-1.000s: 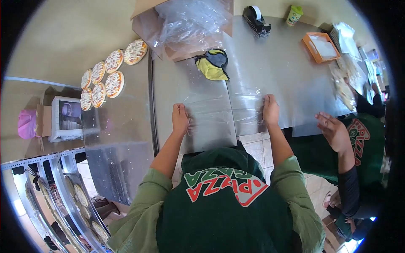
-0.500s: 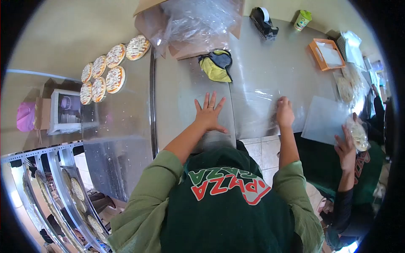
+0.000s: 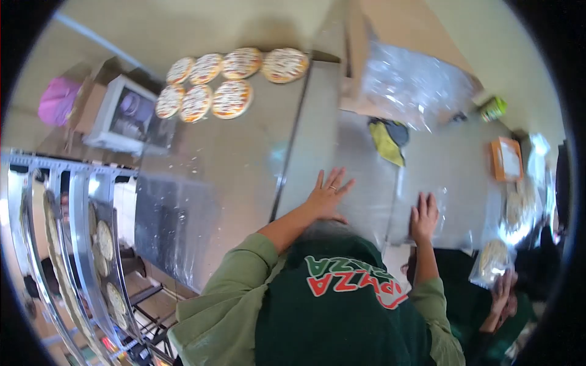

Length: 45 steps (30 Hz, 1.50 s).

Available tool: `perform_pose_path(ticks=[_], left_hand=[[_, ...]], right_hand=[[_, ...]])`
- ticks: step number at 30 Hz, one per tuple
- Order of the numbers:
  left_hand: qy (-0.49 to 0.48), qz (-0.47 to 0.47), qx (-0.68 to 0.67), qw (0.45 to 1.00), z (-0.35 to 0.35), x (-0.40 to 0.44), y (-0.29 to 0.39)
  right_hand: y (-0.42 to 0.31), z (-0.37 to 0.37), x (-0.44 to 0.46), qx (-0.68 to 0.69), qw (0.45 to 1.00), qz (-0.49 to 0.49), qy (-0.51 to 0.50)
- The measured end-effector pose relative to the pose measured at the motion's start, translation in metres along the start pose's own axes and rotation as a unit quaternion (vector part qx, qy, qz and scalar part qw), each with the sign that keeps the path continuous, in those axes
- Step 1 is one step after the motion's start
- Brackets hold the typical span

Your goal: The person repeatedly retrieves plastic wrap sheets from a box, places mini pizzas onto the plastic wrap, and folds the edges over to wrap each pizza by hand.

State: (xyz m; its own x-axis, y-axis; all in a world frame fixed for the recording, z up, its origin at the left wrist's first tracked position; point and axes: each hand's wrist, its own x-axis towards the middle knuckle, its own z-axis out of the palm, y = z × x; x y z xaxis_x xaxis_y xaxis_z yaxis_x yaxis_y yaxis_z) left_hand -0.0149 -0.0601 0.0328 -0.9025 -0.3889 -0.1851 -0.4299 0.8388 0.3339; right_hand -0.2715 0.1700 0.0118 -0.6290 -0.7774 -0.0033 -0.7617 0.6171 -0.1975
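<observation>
My left hand (image 3: 328,196) lies with its fingers spread on the metal table (image 3: 348,146), a ring on one finger. To its right, my right hand (image 3: 423,218) rests palm down with fingers stretched out, over thin clear film (image 3: 441,210) that is hard to make out against the metal. Neither hand grips anything. Above the hands is a yellow and grey cloth item (image 3: 387,140), just below a cardboard box (image 3: 403,24) filled with clear plastic bags (image 3: 412,79).
Several topped pizzas (image 3: 232,97) lie at the upper left. A rack (image 3: 78,201) with pizza bases stands at the lower left. At the right, a co-worker's hand (image 3: 502,294) holds a bagged base (image 3: 492,259) near an orange tray (image 3: 507,160).
The view has turned towards the left. My hands went from holding the film stretched between them to lying open on the table. The co-worker has lifted a bagged base.
</observation>
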Motion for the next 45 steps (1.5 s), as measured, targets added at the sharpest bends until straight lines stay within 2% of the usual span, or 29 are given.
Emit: perform_pose_path(ticks=[2,3,4,5,6,7,8,9,12,15,18,22,23,26,28,31,34,35,37,38,39,41,43,45], left_hand=[[0.022,-0.057,0.002,0.998,-0.038,-0.001,-0.025],[0.195,-0.13,-0.074,0.969,-0.035,0.001,-0.061],[0.36,-0.192,-0.147,0.901,-0.033,0.001,-0.107],[0.482,-0.276,-0.214,0.804,-0.048,-0.001,-0.15],[0.474,-0.312,-0.392,0.724,-0.062,-0.009,-0.19],[0.494,-0.331,-0.577,0.56,-0.078,-0.018,-0.23],[0.519,-0.353,-0.682,0.375,-0.092,-0.026,-0.271],[0.52,-0.396,-0.712,0.257,-0.094,-0.027,-0.3],[0.424,-0.371,-0.795,0.226,-0.13,-0.032,-0.312],[0.395,-0.344,-0.803,0.286,-0.121,-0.023,-0.328],[0.426,-0.183,-0.837,0.289,-0.119,0.001,-0.301],[0.401,-0.005,-0.888,0.227,-0.089,0.023,-0.27],[0.377,0.037,-0.896,0.232,-0.083,0.024,-0.269],[0.372,0.028,-0.884,0.28,-0.082,0.027,-0.248],[0.44,-0.039,-0.839,0.319,-0.086,0.027,-0.214],[0.41,-0.101,-0.831,0.363,-0.074,0.024,-0.184],[0.371,-0.138,-0.827,0.4,-0.069,0.029,-0.108],[0.317,-0.104,-0.857,0.393,-0.052,0.03,-0.096],[0.129,0.007,-0.933,0.335,-0.007,0.035,-0.071],[0.07,-0.02,-0.946,0.316,0.004,0.041,-0.042],[-0.002,-0.02,-0.976,0.216,0.002,0.049,-0.003],[-0.049,-0.149,-0.945,0.286,0.023,0.067,0.039],[-0.12,-0.209,-0.919,0.311,0.025,0.078,0.08],[-0.176,-0.172,-0.923,0.297,0.036,0.085,0.097]], right_hand=[[0.0,-0.002,0.003,-0.021,1.0,0.007,-0.023],[-0.001,-0.005,0.003,-0.013,1.0,0.002,-0.019],[-0.003,-0.007,0.005,-0.007,1.0,0.0,-0.023],[-0.004,-0.01,0.005,-0.001,1.0,0.001,-0.028],[-0.005,-0.013,0.004,0.003,0.999,0.003,-0.035],[-0.008,-0.016,0.004,0.002,0.999,0.006,-0.046],[-0.01,-0.02,0.006,0.002,0.998,0.01,-0.055],[-0.013,-0.023,0.007,0.001,0.998,0.015,-0.064],[-0.018,-0.029,0.006,-0.053,0.995,0.017,-0.084],[-0.024,-0.03,0.004,-0.063,0.994,0.036,-0.087],[-0.019,-0.026,0.004,-0.041,0.996,0.033,-0.073],[-0.012,-0.023,0.005,-0.051,0.994,0.052,-0.082],[-0.012,-0.025,0.006,-0.045,0.994,0.049,-0.081],[-0.01,-0.029,0.002,-0.034,0.995,0.048,-0.077],[-0.005,-0.03,-0.001,0.002,0.998,0.044,-0.047],[0.008,-0.026,-0.003,0.048,0.998,0.036,-0.01],[0.026,-0.018,-0.004,0.019,0.999,0.028,-0.009],[0.03,-0.016,-0.006,0.022,0.999,0.027,-0.012],[0.038,-0.012,-0.009,0.01,1.0,0.018,-0.005],[0.041,-0.011,-0.01,0.003,1.0,0.012,0.0],[0.042,-0.01,-0.011,0.007,1.0,0.009,0.002],[0.043,-0.009,-0.012,0.01,1.0,0.006,0.009],[0.045,-0.008,-0.013,0.011,1.0,0.002,0.013],[0.048,-0.006,-0.013,0.035,0.999,0.002,0.019]])
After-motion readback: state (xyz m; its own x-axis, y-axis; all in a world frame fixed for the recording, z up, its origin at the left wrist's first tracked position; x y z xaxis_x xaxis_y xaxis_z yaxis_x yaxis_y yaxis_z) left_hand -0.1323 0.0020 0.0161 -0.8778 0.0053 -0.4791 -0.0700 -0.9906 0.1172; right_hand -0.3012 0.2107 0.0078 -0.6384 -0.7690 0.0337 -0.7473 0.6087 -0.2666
